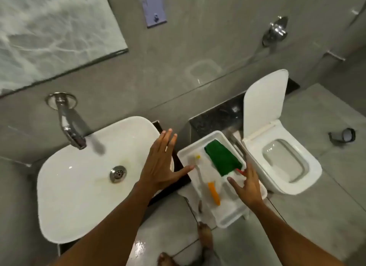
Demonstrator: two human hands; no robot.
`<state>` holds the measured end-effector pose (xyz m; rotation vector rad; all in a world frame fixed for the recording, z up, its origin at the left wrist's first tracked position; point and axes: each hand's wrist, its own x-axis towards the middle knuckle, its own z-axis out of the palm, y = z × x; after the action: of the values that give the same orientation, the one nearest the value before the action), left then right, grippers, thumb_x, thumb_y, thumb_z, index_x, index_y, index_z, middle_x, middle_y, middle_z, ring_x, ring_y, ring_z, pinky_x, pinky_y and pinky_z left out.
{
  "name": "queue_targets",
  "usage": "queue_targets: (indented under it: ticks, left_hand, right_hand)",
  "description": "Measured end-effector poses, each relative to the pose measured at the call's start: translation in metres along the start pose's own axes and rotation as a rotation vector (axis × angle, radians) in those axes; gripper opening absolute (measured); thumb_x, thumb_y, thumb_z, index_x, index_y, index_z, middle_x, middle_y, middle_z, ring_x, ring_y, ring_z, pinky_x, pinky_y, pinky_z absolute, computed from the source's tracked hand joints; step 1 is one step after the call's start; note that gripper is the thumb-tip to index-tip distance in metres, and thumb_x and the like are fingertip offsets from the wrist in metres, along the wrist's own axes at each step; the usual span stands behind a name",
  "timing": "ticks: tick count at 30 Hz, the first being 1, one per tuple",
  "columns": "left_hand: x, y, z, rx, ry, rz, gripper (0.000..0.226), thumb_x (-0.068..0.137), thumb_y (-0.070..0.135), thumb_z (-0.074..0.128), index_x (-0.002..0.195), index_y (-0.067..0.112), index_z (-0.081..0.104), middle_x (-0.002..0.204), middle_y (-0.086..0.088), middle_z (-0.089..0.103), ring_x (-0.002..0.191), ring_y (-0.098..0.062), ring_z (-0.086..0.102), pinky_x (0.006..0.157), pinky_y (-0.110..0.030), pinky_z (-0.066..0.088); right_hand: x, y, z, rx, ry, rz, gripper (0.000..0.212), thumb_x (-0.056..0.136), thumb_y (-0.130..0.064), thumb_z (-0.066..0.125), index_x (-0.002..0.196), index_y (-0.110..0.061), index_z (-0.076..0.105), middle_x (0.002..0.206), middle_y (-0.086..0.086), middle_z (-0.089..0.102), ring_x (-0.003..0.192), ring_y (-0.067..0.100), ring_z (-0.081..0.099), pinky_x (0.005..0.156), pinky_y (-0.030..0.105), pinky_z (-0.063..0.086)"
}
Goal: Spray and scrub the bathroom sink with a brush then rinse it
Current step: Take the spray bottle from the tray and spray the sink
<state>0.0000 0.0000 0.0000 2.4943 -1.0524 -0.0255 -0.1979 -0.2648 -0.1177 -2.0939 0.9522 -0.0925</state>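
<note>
My left hand hovers over the right rim of the sink, fingers spread wide and flat, holding nothing. My right hand reaches into the white tray just right of the sink, fingers spread too, the tips near a small red thing that my hand half hides, so I cannot tell what it is or whether I touch it. In the tray lies the brush: a pale head with a yellow spot toward the wall and an orange handle toward me, the white middle part blurring into the tray. A green cloth lies beside it, its near end running under my fingers. The sink is white, with faint yellowish stains by the drain; the tap comes out of the wall above it. Whether a counter carries the tray I cannot tell, since its underside is hidden. The toilet stands right of the tray, lid up. No spray bottle is clear to me; motion blur softens the tray's contents
</note>
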Motion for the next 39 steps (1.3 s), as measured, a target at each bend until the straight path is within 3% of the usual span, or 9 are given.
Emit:
queue_targets:
  ticks: [5, 8, 11, 14, 18, 23, 28, 35, 39]
  left_hand:
    - [-0.014, -0.01, 0.028, 0.079, -0.128, -0.049, 0.111, 0.088, 0.084, 0.057, 0.168, 0.014, 0.026, 0.179, -0.006, 0.018, 0.168, -0.024, 0.013, 0.133, -0.05, 0.024]
    - [-0.016, -0.012, 0.039, 0.106, -0.168, -0.036, 0.108, 0.09, 0.08, 0.058, 0.167, 0.012, 0.028, 0.18, -0.008, 0.017, 0.168, -0.026, 0.009, 0.133, -0.055, 0.023]
    - [-0.014, -0.012, 0.046, 0.137, -0.174, -0.033, 0.104, 0.092, 0.079, 0.055, 0.167, 0.012, 0.028, 0.18, -0.007, 0.015, 0.169, -0.025, 0.004, 0.134, -0.055, 0.02]
    - [-0.014, -0.013, 0.048, 0.136, -0.164, -0.039, 0.102, 0.094, 0.079, 0.05, 0.167, 0.012, 0.029, 0.18, -0.007, 0.015, 0.169, -0.024, 0.002, 0.134, -0.055, 0.021]
    - [-0.014, -0.012, 0.048, 0.15, -0.18, -0.069, 0.1, 0.095, 0.079, 0.048, 0.168, 0.015, 0.026, 0.181, -0.004, 0.01, 0.169, -0.022, -0.002, 0.135, -0.055, 0.02]
    - [-0.014, -0.008, 0.046, 0.14, -0.2, -0.095, 0.098, 0.096, 0.076, 0.05, 0.169, 0.016, 0.026, 0.181, -0.002, 0.007, 0.169, -0.02, -0.006, 0.136, -0.052, 0.015]
    - [-0.013, -0.007, 0.046, 0.133, -0.2, -0.105, 0.097, 0.096, 0.077, 0.047, 0.169, 0.015, 0.027, 0.181, -0.002, 0.008, 0.169, -0.02, -0.005, 0.135, -0.054, 0.018]
    - [-0.015, -0.01, 0.046, 0.142, -0.151, -0.072, 0.097, 0.096, 0.076, 0.048, 0.167, 0.012, 0.031, 0.18, -0.007, 0.015, 0.169, -0.024, 0.004, 0.135, -0.053, 0.021]
    - [-0.017, -0.01, 0.043, 0.045, -0.108, -0.074, 0.095, 0.096, 0.07, 0.058, 0.166, 0.01, 0.032, 0.179, -0.007, 0.018, 0.168, -0.023, 0.01, 0.134, -0.053, 0.023]
  right_hand:
    - [0.001, 0.022, 0.007, 0.278, 0.168, 0.174, 0.095, 0.09, -0.021, 0.086, 0.167, -0.01, 0.032, 0.156, 0.013, 0.058, 0.138, 0.026, 0.058, 0.113, 0.04, 0.047]
    - [0.002, 0.035, 0.012, 0.445, 0.269, 0.269, 0.082, 0.09, -0.018, 0.086, 0.161, -0.013, 0.045, 0.133, -0.005, 0.068, 0.118, 0.011, 0.064, 0.113, 0.044, 0.051]
    - [0.009, 0.044, 0.024, 0.584, 0.402, 0.367, 0.06, 0.086, -0.013, 0.089, 0.141, -0.009, 0.065, 0.12, -0.001, 0.074, 0.115, 0.025, 0.073, 0.112, 0.051, 0.055]
    - [0.013, 0.041, 0.036, 0.651, 0.417, 0.402, 0.049, 0.088, -0.018, 0.088, 0.132, -0.007, 0.072, 0.107, -0.012, 0.076, 0.099, 0.001, 0.077, 0.106, 0.046, 0.059]
    - [0.024, 0.029, 0.049, 0.756, 0.425, 0.427, 0.042, 0.093, -0.031, 0.081, 0.129, -0.011, 0.075, 0.122, 0.012, 0.078, 0.113, 0.027, 0.074, 0.11, 0.052, 0.057]
    - [0.024, 0.019, 0.059, 0.785, 0.48, 0.448, 0.033, 0.079, -0.06, 0.074, 0.104, -0.038, 0.075, 0.109, 0.001, 0.077, 0.107, 0.024, 0.073, 0.108, 0.047, 0.058]
    - [0.033, 0.025, 0.059, 0.57, 0.444, 0.383, 0.048, 0.104, -0.04, 0.063, 0.139, -0.007, 0.07, 0.134, 0.019, 0.073, 0.125, 0.038, 0.069, 0.114, 0.057, 0.052]
    - [0.047, 0.009, 0.057, 0.528, 0.333, 0.176, 0.032, 0.112, -0.024, 0.054, 0.129, -0.001, 0.067, 0.12, 0.023, 0.074, 0.113, 0.04, 0.072, 0.099, 0.062, 0.059]
    - [0.03, -0.033, 0.047, 0.765, 0.243, 0.113, 0.059, 0.099, -0.064, 0.056, 0.137, -0.021, 0.068, 0.131, 0.007, 0.075, 0.119, 0.022, 0.075, 0.093, 0.04, 0.066]
